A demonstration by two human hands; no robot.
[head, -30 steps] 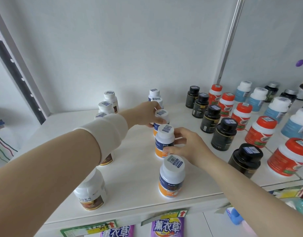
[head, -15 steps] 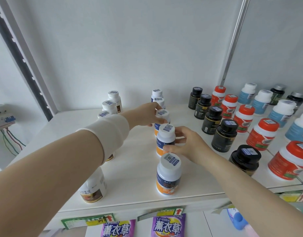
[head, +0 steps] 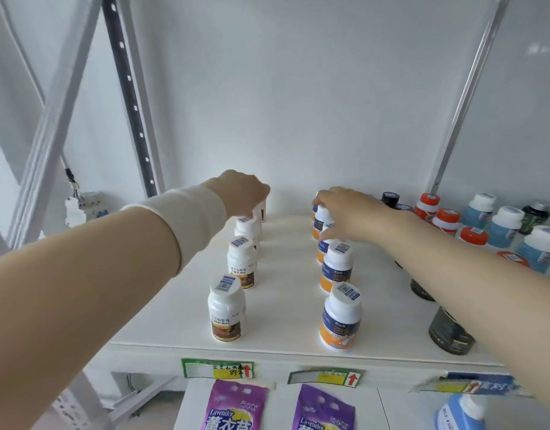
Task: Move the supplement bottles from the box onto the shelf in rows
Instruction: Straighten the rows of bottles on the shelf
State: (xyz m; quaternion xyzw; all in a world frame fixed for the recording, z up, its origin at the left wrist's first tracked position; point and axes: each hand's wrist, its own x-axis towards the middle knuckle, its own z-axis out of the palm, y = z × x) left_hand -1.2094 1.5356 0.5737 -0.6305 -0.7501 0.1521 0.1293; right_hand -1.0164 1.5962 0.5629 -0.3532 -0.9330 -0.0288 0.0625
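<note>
Two rows of white-capped supplement bottles run front to back on the white shelf (head: 283,305). The left row has brown labels, with its front bottle (head: 227,311) near the shelf edge. The right row has blue-and-orange labels, front bottle (head: 340,318). My left hand (head: 242,193) reaches to the back of the left row, its fingers curled down over the rearmost brown-label bottle (head: 263,213). My right hand (head: 345,212) grips a blue-and-orange bottle (head: 323,217) near the back of the right row, between thumb and fingers. No box is in view.
Right of my right arm stand rows of black bottles (head: 450,333), red-capped bottles (head: 427,203) and blue-labelled bottles (head: 506,225). Metal uprights (head: 128,88) flank the shelf. Price tags (head: 217,369) line the front edge, and purple lavender packs (head: 236,408) hang below.
My left hand left the blue-and-orange row and moved to the back of the brown-label row. My right hand moved further back along its row. The camera shifted left and closer.
</note>
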